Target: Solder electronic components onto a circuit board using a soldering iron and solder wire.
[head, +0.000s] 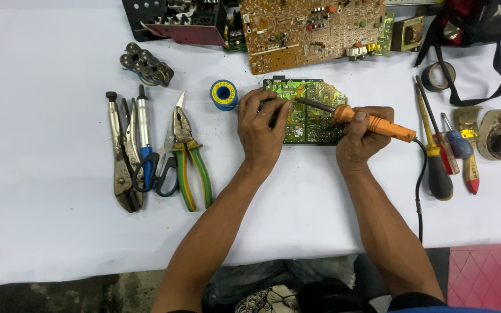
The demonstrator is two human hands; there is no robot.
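Right hand [359,134] clamped on orange-handled soldering iron [372,123], light, rigid, held by its handle; left hand [263,124] pinches thin solder wire over stiff green circuit board [308,116].

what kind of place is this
Likely an electronics repair bench: the right hand holds a soldering iron to a green circuit board, with pliers and screwdrivers laid out.

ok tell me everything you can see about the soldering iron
The soldering iron has an orange handle, seemingly plastic, with a darker metal shaft ending in a thin tip. It lies nearly level, slanting up to the left, tip down over the green circuit board. The right hand grips the handle with its fingers wrapped round it. A black cord leaves the handle's back end and runs down the white table. The left hand rests on the board near the tip.
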